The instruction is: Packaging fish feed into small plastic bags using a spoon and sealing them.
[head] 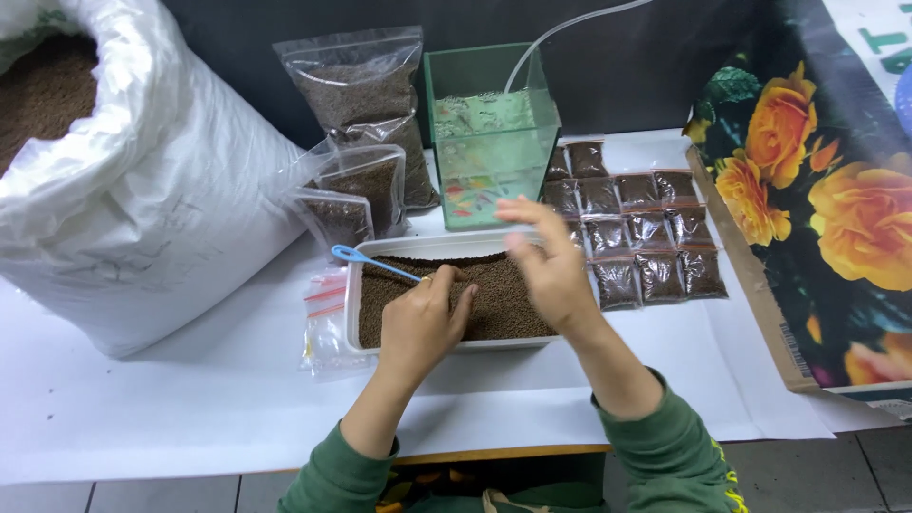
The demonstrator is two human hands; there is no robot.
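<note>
Two hands over pellet tray [353, 285], right hand [546, 271] blurred, left hand [418, 323] gripping spoon [366, 258].

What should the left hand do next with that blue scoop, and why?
Probably dip the blue scoop into the brown pellets. The left hand holds it over the white tray, and the right hand hovers, blurred, beside the rows of filled small bags.

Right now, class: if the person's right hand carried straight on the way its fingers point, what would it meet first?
The right hand points up and away over the white tray. It would probably meet the green tank first, though depth is hard to judge and motion blurs the hand.
</note>
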